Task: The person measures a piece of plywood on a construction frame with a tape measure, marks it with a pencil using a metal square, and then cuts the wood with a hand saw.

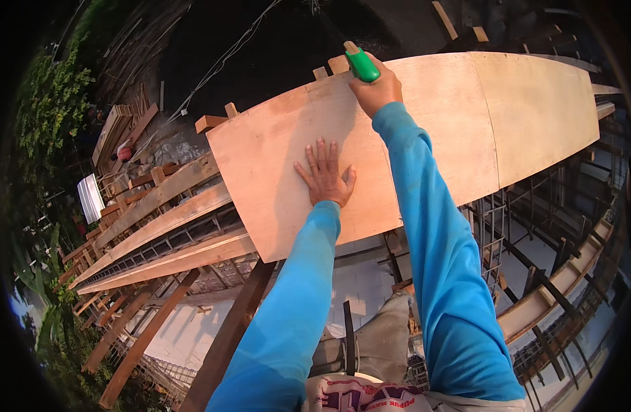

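Note:
A large pale plywood sheet (425, 130) lies across a wooden frame in front of me, with a seam (485, 113) toward its right end. My left hand (325, 175) presses flat on the sheet's left part, fingers spread, holding nothing. At the far edge of the plywood, my right hand (378, 88) is closed round the green handle of what looks like a handsaw (363, 66). Its blade hardly shows against the dark ground beyond. Both arms wear blue sleeves.
Long boards (164, 213) forming a beam mould with steel bars run off left. Brown timbers (150, 336) slope below them. A rebar cage (492, 233) and a curved wooden form (559, 292) stand at right. Stacked planks (116, 130) lie far left, and the ground is well below.

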A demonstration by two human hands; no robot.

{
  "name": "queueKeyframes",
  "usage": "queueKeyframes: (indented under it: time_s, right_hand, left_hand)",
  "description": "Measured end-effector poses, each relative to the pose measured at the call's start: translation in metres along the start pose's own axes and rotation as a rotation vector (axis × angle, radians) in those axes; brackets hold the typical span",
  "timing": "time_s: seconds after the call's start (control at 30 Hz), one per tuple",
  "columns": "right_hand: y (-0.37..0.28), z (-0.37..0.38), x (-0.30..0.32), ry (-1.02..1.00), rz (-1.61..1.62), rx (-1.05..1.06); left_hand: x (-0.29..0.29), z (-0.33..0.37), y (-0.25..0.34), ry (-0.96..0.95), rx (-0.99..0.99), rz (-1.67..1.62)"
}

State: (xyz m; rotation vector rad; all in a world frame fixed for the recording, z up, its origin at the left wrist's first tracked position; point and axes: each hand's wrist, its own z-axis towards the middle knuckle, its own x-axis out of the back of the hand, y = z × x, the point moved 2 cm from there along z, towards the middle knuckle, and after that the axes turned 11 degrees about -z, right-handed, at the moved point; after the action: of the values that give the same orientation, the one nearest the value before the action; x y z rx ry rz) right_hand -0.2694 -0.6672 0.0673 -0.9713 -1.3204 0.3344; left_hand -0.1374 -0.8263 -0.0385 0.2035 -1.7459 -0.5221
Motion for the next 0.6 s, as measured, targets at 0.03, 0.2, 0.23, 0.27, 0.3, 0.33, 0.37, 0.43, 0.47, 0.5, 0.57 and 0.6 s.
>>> queueKeyframes:
  time_s: [0.03,0.2,0.23,0.27,0.3,0.33,0.37,0.43,0.47,0.5,0.57,0.6]
  right_hand:
    - [0.001,-0.008,0.001,-0.021,-0.028,-0.033]
    - [0.019,-0.227,0.106,-0.138,0.164,-0.078]
    - [0.008,-0.257,0.131,-0.206,0.043,-0.114]
    - [0.003,-0.263,0.138,-0.198,0.034,-0.123]
    - [0.0,-0.266,0.142,-0.192,0.029,-0.132]
    - [-0.001,-0.267,0.141,-0.189,0.029,-0.141]
    - [0.004,-0.244,0.126,-0.144,0.109,-0.126]
    - [0.008,-0.155,0.062,-0.113,0.282,-0.11]
    - [0.006,-0.103,0.04,-0.093,0.313,-0.064]
    - [0.015,-0.054,0.028,-0.049,0.246,0.004]
    - [0.008,0.005,0.013,-0.037,0.11,-0.049]
    - [0.004,-0.01,0.002,-0.037,0.048,-0.028]
  left_hand:
    - [-0.002,-0.014,-0.005,-0.057,0.036,0.018]
    - [0.022,-0.01,-0.024,-0.055,0.078,0.088]
    - [0.023,-0.012,-0.024,-0.066,0.085,0.076]
    - [0.021,-0.011,-0.02,-0.076,0.084,0.059]
    - [0.019,-0.011,-0.02,-0.086,0.087,0.047]
    - [0.02,-0.011,-0.021,-0.077,0.088,0.049]
    - [0.018,-0.009,-0.018,-0.066,0.079,0.047]
    - [0.024,-0.013,-0.022,-0.045,0.081,0.067]
    - [0.024,-0.005,-0.018,-0.021,0.061,0.07]
    - [0.015,0.001,-0.004,-0.01,0.042,0.054]
    - [0.004,0.006,0.0,0.028,0.01,0.049]
    - [0.004,0.0,-0.006,0.031,0.0,0.049]
